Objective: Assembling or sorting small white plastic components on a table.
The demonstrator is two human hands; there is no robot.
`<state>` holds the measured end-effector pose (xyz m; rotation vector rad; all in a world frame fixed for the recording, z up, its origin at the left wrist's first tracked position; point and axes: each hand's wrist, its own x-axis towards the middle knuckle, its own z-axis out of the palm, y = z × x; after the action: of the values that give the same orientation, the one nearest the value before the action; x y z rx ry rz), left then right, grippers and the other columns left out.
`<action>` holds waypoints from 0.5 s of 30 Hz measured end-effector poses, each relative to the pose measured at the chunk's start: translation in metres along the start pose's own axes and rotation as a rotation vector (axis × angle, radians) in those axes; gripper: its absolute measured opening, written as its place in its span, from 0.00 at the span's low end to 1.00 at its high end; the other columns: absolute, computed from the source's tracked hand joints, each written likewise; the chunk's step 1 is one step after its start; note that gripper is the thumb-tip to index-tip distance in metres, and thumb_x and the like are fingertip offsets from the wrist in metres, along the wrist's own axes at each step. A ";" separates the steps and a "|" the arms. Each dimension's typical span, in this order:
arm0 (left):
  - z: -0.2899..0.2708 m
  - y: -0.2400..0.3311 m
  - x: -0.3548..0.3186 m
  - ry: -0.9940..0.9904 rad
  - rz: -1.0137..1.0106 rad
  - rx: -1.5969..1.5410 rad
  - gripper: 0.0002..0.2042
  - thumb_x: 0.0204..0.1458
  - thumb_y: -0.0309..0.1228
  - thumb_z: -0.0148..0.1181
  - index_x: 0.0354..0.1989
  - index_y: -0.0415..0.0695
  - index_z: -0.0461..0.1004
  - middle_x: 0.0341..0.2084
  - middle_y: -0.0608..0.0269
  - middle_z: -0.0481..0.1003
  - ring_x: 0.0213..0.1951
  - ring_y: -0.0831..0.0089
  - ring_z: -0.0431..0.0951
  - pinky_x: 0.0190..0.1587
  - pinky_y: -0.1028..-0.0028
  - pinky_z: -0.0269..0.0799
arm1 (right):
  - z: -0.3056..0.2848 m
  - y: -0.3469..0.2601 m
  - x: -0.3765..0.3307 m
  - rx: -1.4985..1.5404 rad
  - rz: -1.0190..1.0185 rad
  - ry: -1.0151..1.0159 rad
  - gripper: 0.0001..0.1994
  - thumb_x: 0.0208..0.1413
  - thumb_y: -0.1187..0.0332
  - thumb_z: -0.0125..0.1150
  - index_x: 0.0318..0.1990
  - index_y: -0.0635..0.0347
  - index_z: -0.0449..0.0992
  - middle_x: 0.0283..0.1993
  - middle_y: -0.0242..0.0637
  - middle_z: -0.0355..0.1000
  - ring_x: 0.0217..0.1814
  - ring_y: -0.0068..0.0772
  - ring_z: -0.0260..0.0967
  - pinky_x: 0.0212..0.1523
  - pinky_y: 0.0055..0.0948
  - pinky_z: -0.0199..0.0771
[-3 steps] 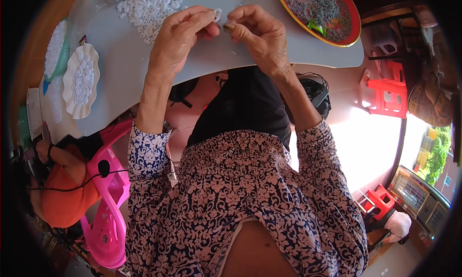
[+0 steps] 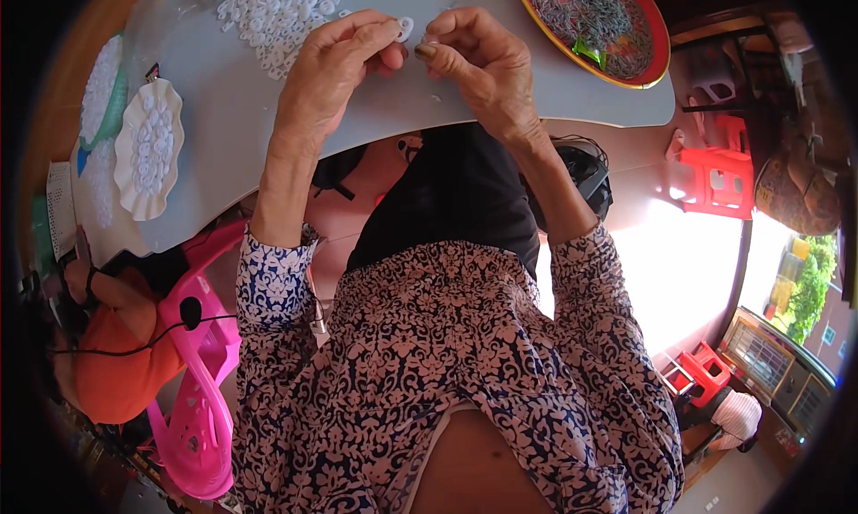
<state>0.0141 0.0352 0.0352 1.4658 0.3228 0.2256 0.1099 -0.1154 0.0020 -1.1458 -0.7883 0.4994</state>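
Above the table, my left hand (image 2: 335, 71) pinches a small round white plastic piece (image 2: 405, 29) with a hole, between thumb and forefinger. Facing it, a short gap away, my right hand (image 2: 483, 67) is closed in a pinch. What sits between its fingertips is too small to make out; the thumbnail looks dark. Behind my left hand spreads a heap of similar white plastic pieces (image 2: 277, 22). To the right of my right hand stands a red, gold-rimmed tray (image 2: 659, 31) full of thin grey metal pieces (image 2: 585, 13), with a small green packet (image 2: 588, 54) on them.
On the grey table (image 2: 214, 147), a scalloped cream dish (image 2: 130, 170) of white pieces stands at left, beside a green basket (image 2: 119, 103). Another person in orange (image 2: 125, 371) sits left, near a pink chair (image 2: 201, 407). Red stools (image 2: 719, 179) stand on the floor at right.
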 end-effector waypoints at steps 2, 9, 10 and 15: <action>0.002 -0.003 0.001 -0.020 0.034 0.052 0.12 0.55 0.37 0.54 0.33 0.38 0.75 0.20 0.69 0.71 0.26 0.82 0.67 0.33 0.82 0.63 | 0.001 -0.001 0.000 0.016 0.010 -0.002 0.10 0.54 0.76 0.59 0.43 0.64 0.69 0.34 0.31 0.72 0.32 0.16 0.68 0.34 0.17 0.71; -0.002 0.003 0.000 -0.075 0.181 0.397 0.15 0.57 0.40 0.49 0.33 0.39 0.72 0.19 0.67 0.70 0.25 0.81 0.66 0.31 0.79 0.63 | 0.003 -0.006 -0.002 -0.040 0.073 -0.040 0.14 0.54 0.77 0.58 0.48 0.64 0.65 0.34 0.34 0.72 0.32 0.18 0.69 0.34 0.18 0.72; -0.002 0.003 0.000 -0.075 0.181 0.396 0.15 0.57 0.40 0.49 0.33 0.39 0.72 0.19 0.67 0.70 0.25 0.81 0.66 0.31 0.79 0.63 | 0.003 -0.007 -0.002 -0.041 0.074 -0.041 0.14 0.54 0.77 0.58 0.48 0.64 0.65 0.34 0.34 0.72 0.32 0.18 0.69 0.34 0.18 0.72; -0.003 0.004 0.002 -0.092 0.265 0.624 0.15 0.60 0.42 0.43 0.34 0.41 0.68 0.17 0.62 0.68 0.23 0.74 0.65 0.29 0.72 0.62 | 0.003 -0.007 -0.002 -0.057 0.096 -0.047 0.16 0.54 0.76 0.58 0.50 0.63 0.64 0.31 0.35 0.72 0.31 0.18 0.69 0.33 0.18 0.72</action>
<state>0.0151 0.0393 0.0391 2.1323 0.1222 0.2837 0.1064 -0.1178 0.0089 -1.2321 -0.7951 0.5887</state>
